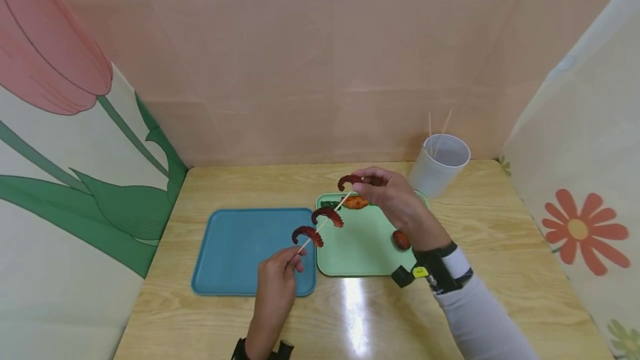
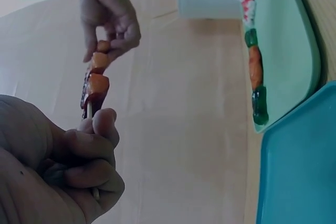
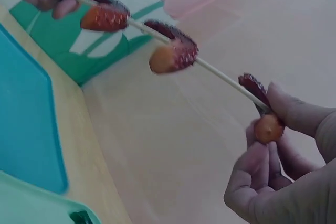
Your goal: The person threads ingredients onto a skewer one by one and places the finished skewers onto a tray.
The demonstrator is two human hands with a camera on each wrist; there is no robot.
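A thin wooden skewer [image 3: 220, 75] slants up to the right, held at its lower end by my left hand [image 1: 277, 279] with curled fingers. Two dark red curled tentacle pieces, a lower one [image 1: 309, 234] and a middle one [image 1: 328, 216], are threaded along it. At the skewer's upper end my right hand [image 1: 392, 198] pinches a third tentacle piece [image 3: 269, 128] between thumb and fingers. That piece sits on the tip part, its orange end facing the right wrist camera. Skewer and pieces are raised above the trays.
Below the hands, a blue tray [image 1: 235, 254] lies left of a light green tray [image 1: 355, 260]. The green one bears an orange food piece [image 1: 356, 203], green pieces [image 2: 259, 106] and a brown piece [image 1: 401, 239]. Behind it stands a white cup [image 1: 434, 174] with skewers.
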